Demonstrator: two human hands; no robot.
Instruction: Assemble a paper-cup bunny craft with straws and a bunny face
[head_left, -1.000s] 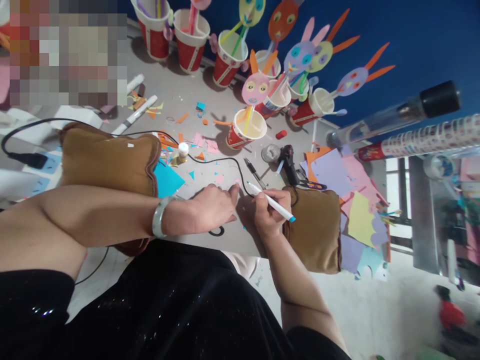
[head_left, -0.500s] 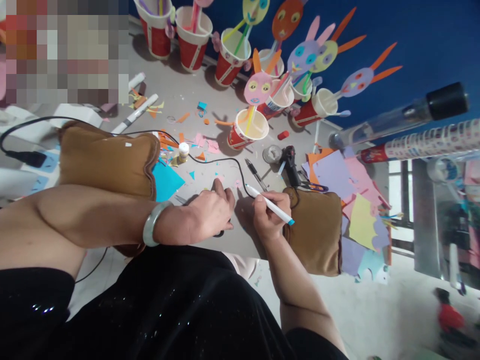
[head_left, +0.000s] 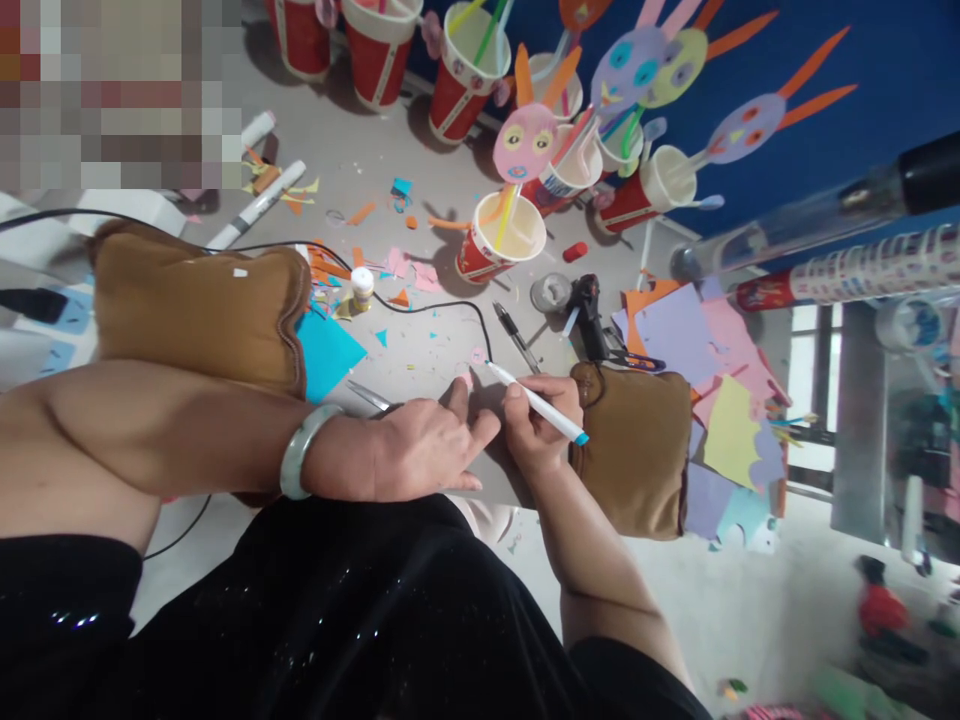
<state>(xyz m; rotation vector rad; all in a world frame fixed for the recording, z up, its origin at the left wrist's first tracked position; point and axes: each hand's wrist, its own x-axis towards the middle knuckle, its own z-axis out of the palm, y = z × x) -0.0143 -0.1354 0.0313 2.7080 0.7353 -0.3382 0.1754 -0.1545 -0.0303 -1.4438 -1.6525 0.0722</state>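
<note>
My right hand [head_left: 538,422] grips a white marker [head_left: 544,410] with a blue end, its tip pointing up and left toward the table. Beside it my left hand [head_left: 420,445] lies low over the table with its fingers spread, holding nothing. Its index fingertip is at a small pink paper piece [head_left: 466,374]. Another small pink paper circle [head_left: 478,355] lies just beyond the marker tip. Silver scissor blades [head_left: 367,395] stick out from beneath my left hand; their handles are hidden. A black pen [head_left: 517,335] lies past my right hand.
Brown cushions lie left [head_left: 199,310] and right [head_left: 634,450] of my hands. A paper cup [head_left: 480,255] with a pink paper face [head_left: 525,142] stands ahead, several more behind. A black cord [head_left: 431,308] crosses the table. A glue gun [head_left: 590,315] lies near coloured paper sheets [head_left: 667,335].
My left hand has shifted right, closer to my right hand, and its fingers have spread. More of the scissor blades shows. The right hand still holds the marker. The view has tilted slightly.
</note>
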